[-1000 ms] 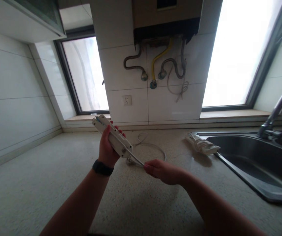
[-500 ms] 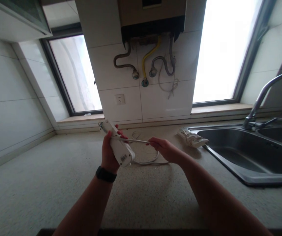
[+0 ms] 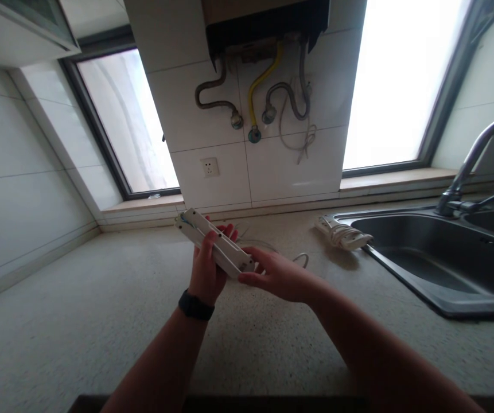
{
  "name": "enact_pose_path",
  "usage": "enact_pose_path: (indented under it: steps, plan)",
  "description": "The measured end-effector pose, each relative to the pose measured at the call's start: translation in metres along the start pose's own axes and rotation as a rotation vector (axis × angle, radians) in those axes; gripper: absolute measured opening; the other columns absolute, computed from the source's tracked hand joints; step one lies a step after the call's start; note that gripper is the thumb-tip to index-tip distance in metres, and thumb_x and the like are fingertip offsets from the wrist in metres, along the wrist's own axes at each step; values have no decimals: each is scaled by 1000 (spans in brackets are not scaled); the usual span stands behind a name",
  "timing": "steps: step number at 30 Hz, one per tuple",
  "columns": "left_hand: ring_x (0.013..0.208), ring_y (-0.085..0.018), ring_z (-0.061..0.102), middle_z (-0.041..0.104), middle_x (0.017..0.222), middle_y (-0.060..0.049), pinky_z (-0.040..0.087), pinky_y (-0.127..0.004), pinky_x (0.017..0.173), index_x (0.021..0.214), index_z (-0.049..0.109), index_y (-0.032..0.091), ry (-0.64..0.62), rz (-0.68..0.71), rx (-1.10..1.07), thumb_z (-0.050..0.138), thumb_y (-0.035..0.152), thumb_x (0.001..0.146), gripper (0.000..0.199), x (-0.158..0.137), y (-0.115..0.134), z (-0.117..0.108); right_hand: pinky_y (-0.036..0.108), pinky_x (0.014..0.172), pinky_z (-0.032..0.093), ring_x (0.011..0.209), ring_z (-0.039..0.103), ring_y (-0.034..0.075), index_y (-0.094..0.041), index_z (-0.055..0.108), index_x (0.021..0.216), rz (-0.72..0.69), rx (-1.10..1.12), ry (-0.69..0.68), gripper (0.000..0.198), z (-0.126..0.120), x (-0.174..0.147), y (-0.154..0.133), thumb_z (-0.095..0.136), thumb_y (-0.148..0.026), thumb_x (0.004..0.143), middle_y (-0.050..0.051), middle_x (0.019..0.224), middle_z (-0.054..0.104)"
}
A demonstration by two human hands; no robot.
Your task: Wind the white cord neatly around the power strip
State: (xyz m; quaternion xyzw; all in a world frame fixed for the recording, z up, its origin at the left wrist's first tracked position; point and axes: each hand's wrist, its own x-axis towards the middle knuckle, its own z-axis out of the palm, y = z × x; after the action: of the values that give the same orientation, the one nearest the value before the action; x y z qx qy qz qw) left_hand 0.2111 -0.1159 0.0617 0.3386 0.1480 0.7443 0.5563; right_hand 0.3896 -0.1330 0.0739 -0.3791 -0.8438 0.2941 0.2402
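Note:
A white power strip is held slanted above the counter, its screw-dotted underside facing up. My left hand is wrapped around its middle, thumb across the underside. At the strip's lower right end, my right hand grips it between thumb and fingers. White cord runs along the strip's side, pressed under my left thumb. A loop of the white cord shows behind my right hand, and more of it lies on the counter, partly hidden. Thin bluish wires show at the strip's far upper end.
A second white power strip, wrapped in its own cord, lies beside the metal sink with its faucet. A wall socket sits above the speckled counter. Hoses and a yellow pipe hang under a heater.
My right hand has moved left from the stretched cord to the strip's end. The cord now lies along the strip. My left hand has turned the strip to a flatter slant.

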Motion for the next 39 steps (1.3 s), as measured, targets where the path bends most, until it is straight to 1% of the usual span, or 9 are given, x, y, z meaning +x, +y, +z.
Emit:
enact_pose_path:
  steps: [3,12,15,17,19,20,22,29,39]
  plan:
    - [130,-28,53,58,129,-9,40,-42,116,150,38,24,-92,31,35,70,27,91,67,-6,-5,3,27,57,45,68,59,15,-21,49,132,124,117,-23,67,10,6,5,63,-66,84,5,98,64]
    - [134,-21,47,50,141,-16,37,-34,113,149,35,21,-90,-53,256,76,50,82,84,14,-19,-24,25,59,31,68,47,11,-21,61,103,74,-149,238,46,-12,6,25,65,-61,80,0,80,59]
    - [132,-20,46,41,144,-17,39,-39,110,157,-2,27,125,104,453,70,53,88,103,18,-12,-32,25,59,30,68,46,11,-20,61,97,72,-204,295,46,-21,5,37,64,-63,80,-1,79,58]
    - [139,-22,36,31,147,-20,33,-38,115,158,8,21,234,464,831,75,50,82,106,17,2,-29,26,59,29,66,45,11,-21,61,95,82,-256,309,46,-27,2,43,63,-64,79,-1,77,59]
    - [144,-29,28,30,152,-16,22,-44,121,159,24,24,-195,954,1221,83,42,74,105,14,17,-19,26,59,28,65,46,11,-23,62,97,83,-342,287,44,-30,-2,44,64,-63,78,-2,77,61]
    - [142,-28,33,38,149,-13,23,-42,120,157,31,28,-467,986,1414,81,39,78,95,12,24,-12,26,59,27,65,47,11,-24,63,98,62,-406,268,44,-31,-3,43,64,-63,77,-2,78,62]
    - [142,-25,36,48,146,-9,26,-37,118,157,33,27,-952,837,1620,72,44,87,82,9,31,0,28,60,24,66,48,13,-26,64,100,-3,-552,212,48,-28,-5,39,63,-68,76,-1,80,64]
    - [95,-26,64,68,108,-7,40,-32,77,132,59,26,-1151,-107,1686,56,68,90,60,13,19,0,28,61,19,69,50,12,-30,66,102,-79,-613,90,45,-25,-8,30,68,-63,72,-3,84,67]
    - [83,-15,57,65,96,1,36,-29,70,113,59,24,-1113,-256,1643,52,72,91,53,20,22,-14,25,61,31,63,50,8,-25,72,97,23,-434,18,35,-57,-20,29,73,-54,78,-4,74,63]
